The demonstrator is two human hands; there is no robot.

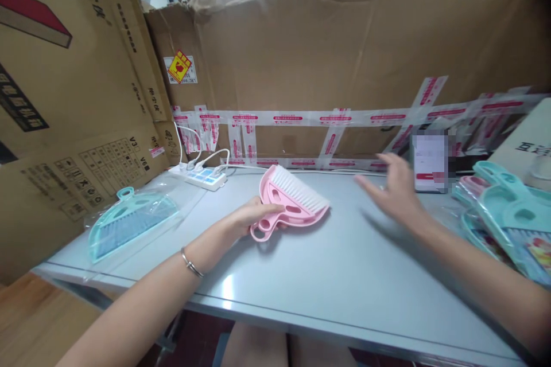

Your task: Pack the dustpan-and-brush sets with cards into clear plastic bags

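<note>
The rear carton spans the back of the work area; strips of printed tape run across its lower part. The left carton, printed with dark lettering and a red block, stands along the left side. The table has a pale grey top and extends in front of both. At the right end of the table, teal packs lie stacked in clear wrap. At the left end, one teal set lies flat in clear wrap, ring end toward the rear. The pink set, a pan with a brush seated in it, is at the middle of the table area, white bristles directed to the rear right; contact with the tabletop cannot be determined. The left hand grasps the pink set at its handle end, thumb across the upper face. The right hand, blurred, is held above the table with fingers extended and spread, gripping nothing, just left of the phone. The power strip lies at the rear left with white cables plugged in. The phone stands upright near the teal packs, screen lit. A yellow label is fixed to the rear carton. A metal bracelet encircles the left wrist.
</note>
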